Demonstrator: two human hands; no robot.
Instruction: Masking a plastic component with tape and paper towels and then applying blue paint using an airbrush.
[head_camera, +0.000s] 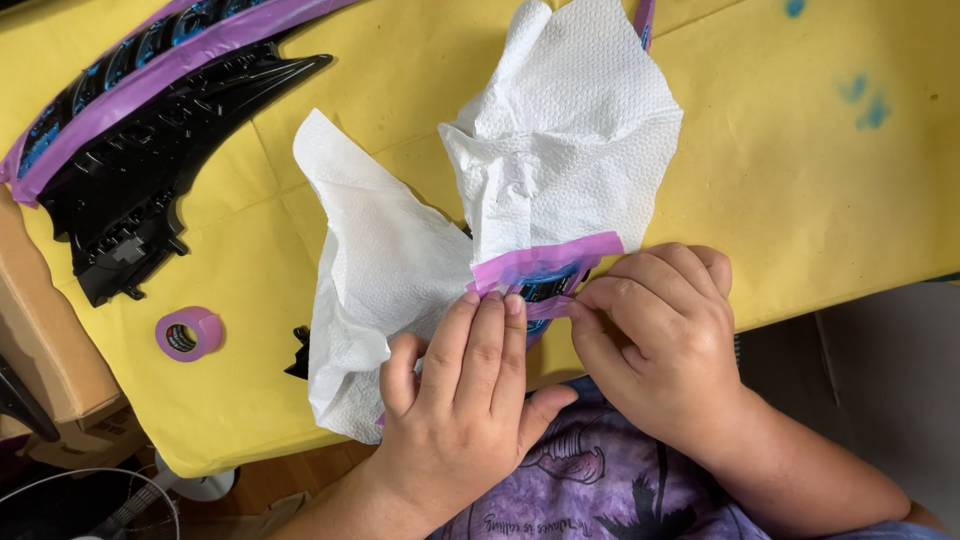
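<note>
Your left hand (462, 385) lies flat, fingers together and stretched forward, the fingertips (490, 303) pressing on the strip of purple masking tape (545, 262) that crosses the wrapped piece near the front edge of the yellow paper-covered table (800, 200). It grips nothing; it looks to be pinning paper and tape down so they cannot slide. Your right hand (655, 335) is curled, thumb and forefinger pinched together at the tape's lower run, just right of the black and blue plastic part (545, 288) that peeps out between the tape bands. Whether a loose tape end sits in that pinch, I cannot tell; the fingers cover it.

The crumpled white paper towel (560, 150) is wrapped over the part and stands up towards the far edge, with a second flap (375, 270) falling left towards the front edge. The tape runs along the towel's lower border, seemingly to bind it to the part.

The small roll of purple tape (188, 333) lies flat near the front left corner, well apart from your hands but within reach. At the far left corner rests a long, curved black plastic panel (150, 170) with a purple-taped strip (150, 70) along its far side. A brown cardboard box (45, 340) stands past the left edge. Blue paint smudges (865, 100) mark the yellow paper towards the far right corner.
</note>
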